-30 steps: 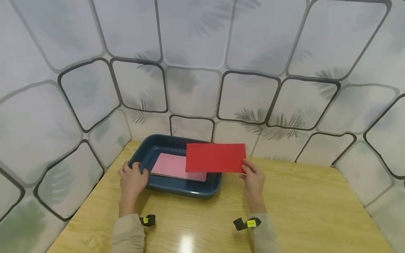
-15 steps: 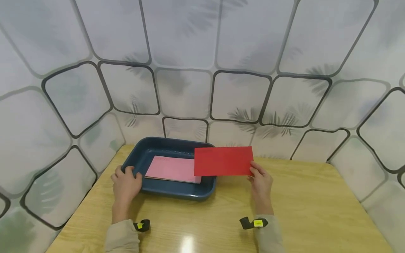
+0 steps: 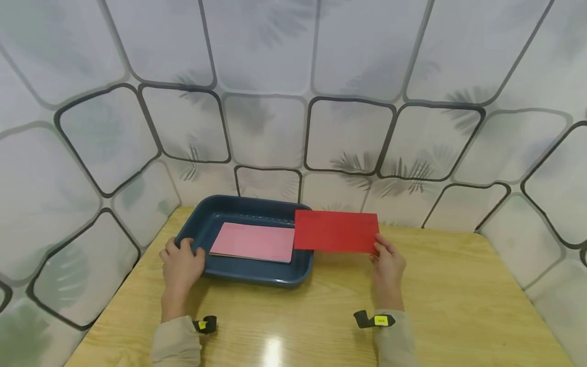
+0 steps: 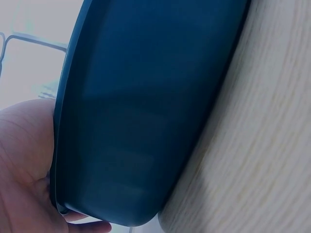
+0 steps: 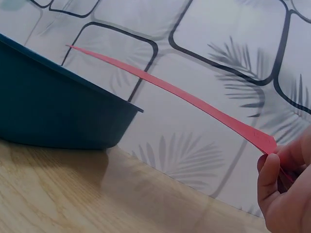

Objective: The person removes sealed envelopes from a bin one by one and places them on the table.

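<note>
Left hand (image 3: 182,262) grips blue tray (image 3: 257,279), right hand (image 3: 389,261) pinches red card (image 3: 337,232): advisable to hold card level, clear of rim

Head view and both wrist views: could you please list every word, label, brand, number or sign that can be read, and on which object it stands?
No text is readable.
Right black strap, right yellow label: dark marks, too small to read.
Left black strap, left yellow label: too small to read.
Pink paper: nothing readable.
Red sheet: nothing readable.
Blue tray: nothing readable.
</note>
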Demonstrator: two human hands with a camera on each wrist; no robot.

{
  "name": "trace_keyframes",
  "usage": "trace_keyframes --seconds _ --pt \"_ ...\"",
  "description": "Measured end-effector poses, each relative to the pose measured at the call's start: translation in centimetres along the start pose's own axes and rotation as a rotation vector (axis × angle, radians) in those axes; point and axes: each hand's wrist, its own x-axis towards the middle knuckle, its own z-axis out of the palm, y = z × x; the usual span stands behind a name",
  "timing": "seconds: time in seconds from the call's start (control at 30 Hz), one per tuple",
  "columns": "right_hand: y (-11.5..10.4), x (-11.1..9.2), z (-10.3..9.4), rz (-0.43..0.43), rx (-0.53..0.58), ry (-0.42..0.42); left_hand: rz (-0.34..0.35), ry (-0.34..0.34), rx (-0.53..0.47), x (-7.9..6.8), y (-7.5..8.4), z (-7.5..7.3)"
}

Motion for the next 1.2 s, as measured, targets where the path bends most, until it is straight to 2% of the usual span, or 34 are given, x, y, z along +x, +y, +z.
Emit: trace_keyframes --seconds 0.3,0.5,0.6,0.93,1.2 --pt "-1.0 1.4 -2.1 0.023 0.13 0.175 -0.002 0.005 -0.002 0.1 0.0 0.0" --pt "-1.2 1.9 -2.6 -0.01 0.162 0.226 -0.005 0.019 0.001 0.2 -0.2 0.0" --pt "-1.1 2.0 -2.7 -0.025 0.118 0.238 -0.008 0.021 0.005 0.3 -0.2 0.0" --pt "-0.3 2.8 -3.2 -0.086 -0.17 0.237 -0.011 0.015 0.0 0.3 0.0 0.0" --pt "0.1 3.4 -3.3 -0.125 -0.309 0.214 -0.013 0.024 0.001 0.3 0.0 0.1"
